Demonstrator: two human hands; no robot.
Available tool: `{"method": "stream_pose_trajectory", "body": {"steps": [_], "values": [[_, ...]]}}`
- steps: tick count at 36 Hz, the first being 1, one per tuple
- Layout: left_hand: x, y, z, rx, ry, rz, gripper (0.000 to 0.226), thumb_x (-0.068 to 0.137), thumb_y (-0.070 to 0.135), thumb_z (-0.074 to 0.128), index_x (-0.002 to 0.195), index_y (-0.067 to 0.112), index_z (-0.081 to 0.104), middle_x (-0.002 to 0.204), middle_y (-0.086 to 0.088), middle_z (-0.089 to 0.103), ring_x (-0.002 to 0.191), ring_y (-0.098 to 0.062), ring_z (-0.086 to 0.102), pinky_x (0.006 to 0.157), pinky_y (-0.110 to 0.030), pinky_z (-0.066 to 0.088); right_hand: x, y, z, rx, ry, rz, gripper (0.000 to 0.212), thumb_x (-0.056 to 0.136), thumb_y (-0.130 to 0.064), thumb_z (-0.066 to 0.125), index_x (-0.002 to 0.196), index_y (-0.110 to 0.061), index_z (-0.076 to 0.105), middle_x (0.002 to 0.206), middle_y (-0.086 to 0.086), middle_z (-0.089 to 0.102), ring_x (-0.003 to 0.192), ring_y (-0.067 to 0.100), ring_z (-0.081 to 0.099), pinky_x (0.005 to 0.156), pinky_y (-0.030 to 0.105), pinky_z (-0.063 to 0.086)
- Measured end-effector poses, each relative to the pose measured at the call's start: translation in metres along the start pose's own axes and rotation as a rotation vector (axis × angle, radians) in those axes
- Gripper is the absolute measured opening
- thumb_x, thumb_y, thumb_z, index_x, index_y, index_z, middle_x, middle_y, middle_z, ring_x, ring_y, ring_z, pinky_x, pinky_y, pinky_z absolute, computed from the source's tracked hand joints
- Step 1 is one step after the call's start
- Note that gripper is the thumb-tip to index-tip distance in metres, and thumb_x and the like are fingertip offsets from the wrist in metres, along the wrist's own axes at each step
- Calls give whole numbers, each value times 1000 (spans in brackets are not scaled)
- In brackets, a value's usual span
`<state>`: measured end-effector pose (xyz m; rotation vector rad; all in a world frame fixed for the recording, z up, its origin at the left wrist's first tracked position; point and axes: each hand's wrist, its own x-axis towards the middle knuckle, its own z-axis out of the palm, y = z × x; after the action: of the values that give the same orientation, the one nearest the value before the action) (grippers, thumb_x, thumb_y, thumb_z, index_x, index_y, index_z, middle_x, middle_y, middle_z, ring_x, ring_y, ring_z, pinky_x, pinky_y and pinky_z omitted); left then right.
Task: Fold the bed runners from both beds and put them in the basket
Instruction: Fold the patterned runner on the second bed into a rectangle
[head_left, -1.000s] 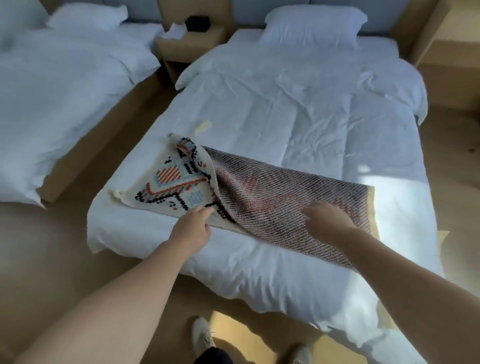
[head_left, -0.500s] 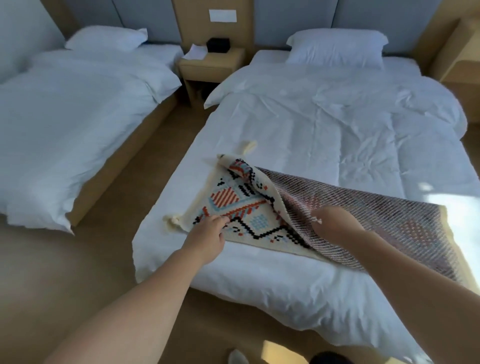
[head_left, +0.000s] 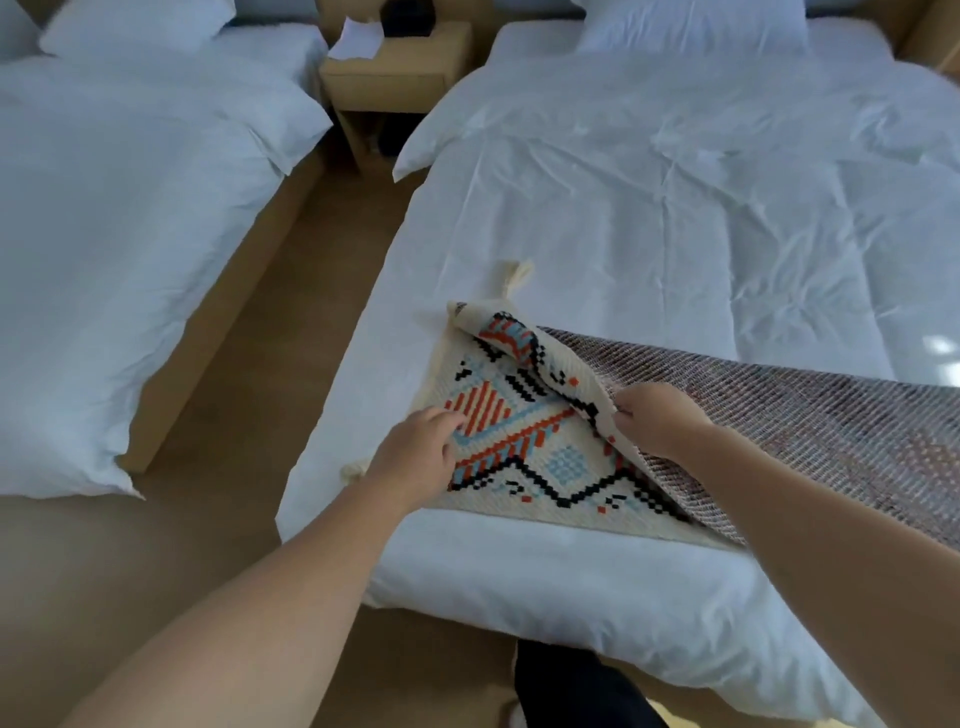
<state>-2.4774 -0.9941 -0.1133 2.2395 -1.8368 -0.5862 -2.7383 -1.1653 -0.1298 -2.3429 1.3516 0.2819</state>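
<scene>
A cream bed runner (head_left: 550, 467) with an orange, blue and black pattern lies across the foot of the right bed (head_left: 675, 249). Its right part is folded over, showing the brownish woven back (head_left: 810, 415). My right hand (head_left: 660, 415) pinches the edge of the folded-over layer. My left hand (head_left: 415, 452) rests on the patterned face near the runner's left end, fingers curled down on the cloth. Cream tassels stick out at the left corners. No basket is in view.
A second bed (head_left: 130, 208) with white bedding stands at the left, with a strip of wooden floor (head_left: 260, 364) between the beds. A wooden nightstand (head_left: 395, 78) with white paper and a dark object stands at the back between them. My dark trouser leg (head_left: 571, 686) shows below.
My right hand has moved left along the folded layer to its edge and taken hold of it. My left hand has slid further onto the pattern. The view has moved closer and down.
</scene>
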Motion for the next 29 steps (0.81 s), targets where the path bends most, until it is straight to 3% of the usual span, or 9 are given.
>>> {"method": "stream_pose_trajectory", "body": {"steps": [2, 5, 11, 17, 21, 23, 25, 27, 29], "values": [[16, -9, -2, -5, -18, 1, 42, 93, 13, 46, 135, 15, 50, 135, -2, 50, 120, -18, 48, 97, -29, 39, 31, -4, 0, 11, -33, 19, 18, 93, -25, 46, 92, -24, 64, 94, -5, 63, 95, 24, 58, 73, 31, 47], [43, -26, -2, -10, -46, -7, 43, 94, 14, 45, 137, 15, 48, 137, -2, 49, 121, -18, 47, 100, -30, 40, 75, -11, 2, 63, -73, 70, 39, 96, -28, 45, 133, -17, 54, 133, 5, 56, 121, 25, 52, 95, 36, 44], [95, -63, 9, -12, -71, -6, 43, 93, 14, 45, 137, 15, 48, 136, -2, 49, 121, -17, 46, 100, -28, 38, 154, -22, 15, 184, -143, 159, 46, 98, -30, 44, 142, -15, 43, 145, 7, 46, 129, 27, 45, 103, 34, 37], [137, -93, 30, -11, -131, 34, 41, 96, 15, 43, 137, 16, 48, 135, -2, 50, 119, -17, 46, 97, -27, 36, 209, -28, 44, 299, -127, 310, 35, 96, -26, 47, 125, -6, 54, 106, 12, 63, 91, 29, 61, 78, 32, 49], [166, -112, 43, 2, -167, 89, 40, 97, 17, 40, 137, 18, 47, 135, -1, 50, 120, -17, 46, 96, -26, 36, 229, -30, 66, 451, -83, 441, 35, 93, -30, 52, 111, -1, 60, 101, 19, 65, 91, 35, 63, 76, 37, 52], [181, -120, 47, 10, -179, 113, 40, 97, 17, 41, 136, 16, 48, 136, -2, 51, 121, -17, 45, 97, -26, 35, 234, -32, 71, 534, -27, 484, 31, 90, -28, 55, 107, -3, 63, 96, 14, 66, 87, 32, 64, 69, 32, 50], [194, -125, 51, 21, -168, 138, 39, 97, 15, 42, 135, 15, 50, 136, -3, 51, 121, -19, 46, 99, -29, 36, 233, -39, 74, 586, 49, 475, 16, 87, -26, 56, 85, -13, 65, 73, 3, 64, 68, 23, 61, 54, 26, 43], [203, -125, 54, 29, -173, 166, 39, 96, 13, 43, 135, 14, 49, 135, -4, 52, 121, -21, 46, 101, -33, 39, 225, -51, 77, 625, 100, 427, 26, 89, -23, 56, 63, -26, 55, 52, -6, 52, 48, 15, 49, 44, 23, 33], [213, -122, 57, 37, -194, 198, 41, 96, 11, 43, 136, 13, 47, 138, -5, 50, 124, -22, 44, 103, -37, 38, 213, -63, 81, 617, 108, 369, 33, 90, -18, 53, 59, -27, 50, 50, -7, 50, 45, 14, 45, 44, 23, 30]]}}
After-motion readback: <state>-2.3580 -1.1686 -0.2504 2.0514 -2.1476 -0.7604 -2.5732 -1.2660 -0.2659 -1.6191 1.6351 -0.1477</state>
